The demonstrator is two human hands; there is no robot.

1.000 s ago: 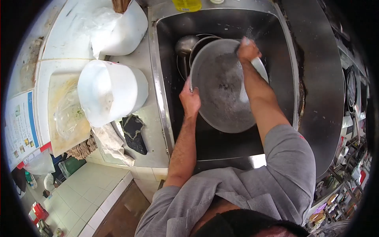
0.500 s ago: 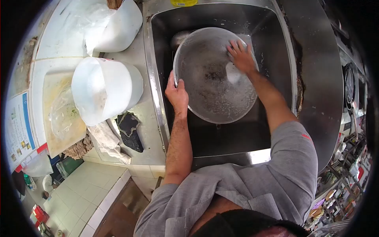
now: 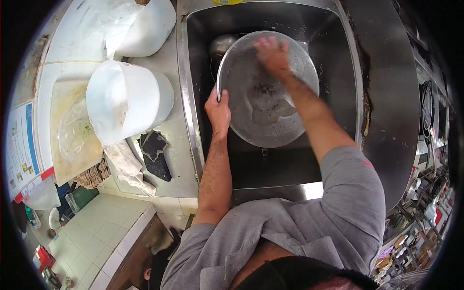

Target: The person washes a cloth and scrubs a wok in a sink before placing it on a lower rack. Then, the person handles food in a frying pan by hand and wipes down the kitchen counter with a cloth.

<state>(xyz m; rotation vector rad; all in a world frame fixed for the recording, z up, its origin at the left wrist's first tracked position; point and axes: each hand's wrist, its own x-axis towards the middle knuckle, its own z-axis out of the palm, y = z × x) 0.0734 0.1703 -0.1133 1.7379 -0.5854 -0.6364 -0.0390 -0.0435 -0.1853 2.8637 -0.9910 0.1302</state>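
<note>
A large round metal bowl (image 3: 268, 130) sits tilted in the sink (image 3: 338, 111), with water and dark specks on its inside. My left hand (image 3: 218, 112) is closed on the bowl's left rim, thumb on the inner side. Over the upper inside of the bowl is my right hand (image 3: 274, 55), its fingers stretched out and somewhat blurred. I see nothing in that hand, and whether it touches the metal is hard to tell. Partly hidden behind the bowl's upper left rim is a smaller rounded metal vessel (image 3: 222, 45).
Left of the sink stand two white plastic containers (image 3: 157, 101), a pale cloth (image 3: 126, 164) and a dark cloth (image 3: 155, 157). A yellow object (image 3: 227, 1) lies at the sink's far edge. Part of another person (image 3: 153, 270) shows at the lower left. Cluttered shelves (image 3: 418, 222) line the right.
My right hand has moved up and left across the bowl's inside. Water now pools in the bowl's lower middle. The bowl has shifted slightly, my left hand still on its rim. A person has appeared lower left.
</note>
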